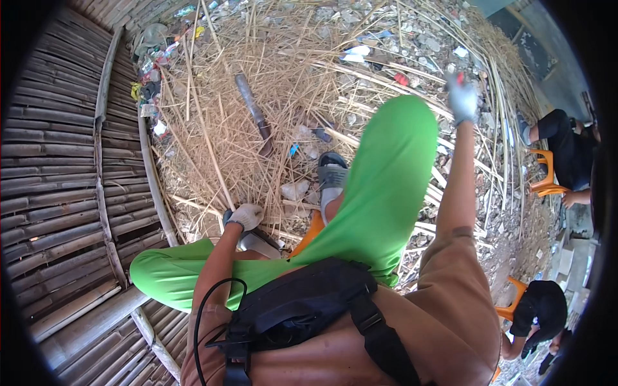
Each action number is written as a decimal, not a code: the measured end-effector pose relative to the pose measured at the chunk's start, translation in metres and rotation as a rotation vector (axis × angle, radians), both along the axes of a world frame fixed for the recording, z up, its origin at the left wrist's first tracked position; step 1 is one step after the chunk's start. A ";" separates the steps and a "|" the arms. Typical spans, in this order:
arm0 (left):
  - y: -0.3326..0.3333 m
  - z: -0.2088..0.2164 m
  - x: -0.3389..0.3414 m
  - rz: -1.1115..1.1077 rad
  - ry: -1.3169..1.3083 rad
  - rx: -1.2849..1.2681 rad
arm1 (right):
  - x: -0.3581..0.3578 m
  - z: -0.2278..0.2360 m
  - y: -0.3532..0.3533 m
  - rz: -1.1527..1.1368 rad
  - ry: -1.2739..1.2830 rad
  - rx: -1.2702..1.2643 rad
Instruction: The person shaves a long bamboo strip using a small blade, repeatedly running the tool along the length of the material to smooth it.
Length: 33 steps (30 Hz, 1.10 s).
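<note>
On littered, stony ground [428, 45] in the head view, sits with green trousers [393, 167] bent at the knees and a black bag [296, 312] across the waist toward six o'clock. Has a bamboo-slat wall [51, 141] alongside at nine o'clock and dry straw [215, 112] spread from ten to twelve. Holds the left hand [246, 217], in a whitish glove, at eight o'clock, fingers curled in, just beside the lower end of a long pale stalk [223, 182] slanting toward eleven; cannot tell whether gripping it. Stretches the right hand [463, 106], gloved and blurred, out to two o'clock; cannot tell whether spread or closed, nor whether touching the red bit [460, 78] at the fingertips. Shows a dark rod-like tool [255, 116] lying on the straw at eleven, plus people in black [573, 161] near orange chairs [544, 174] at three and four.
</note>
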<state>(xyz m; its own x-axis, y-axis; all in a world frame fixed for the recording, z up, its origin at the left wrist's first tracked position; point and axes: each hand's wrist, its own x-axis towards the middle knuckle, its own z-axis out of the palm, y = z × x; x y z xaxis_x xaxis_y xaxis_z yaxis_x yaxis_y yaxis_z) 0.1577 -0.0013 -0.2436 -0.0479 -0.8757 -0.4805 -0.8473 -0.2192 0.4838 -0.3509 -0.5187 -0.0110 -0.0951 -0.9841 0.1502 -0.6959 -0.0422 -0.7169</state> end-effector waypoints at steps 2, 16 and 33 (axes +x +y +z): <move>-0.021 -0.008 -0.013 -0.109 0.003 0.023 | -0.062 -0.104 0.006 0.023 0.182 0.183; 0.016 -0.016 -0.010 -0.005 0.077 0.004 | -0.031 -0.249 0.187 -0.069 0.314 0.365; 0.012 0.019 -0.009 0.141 0.074 0.100 | -0.057 -0.250 0.075 -0.051 0.488 0.456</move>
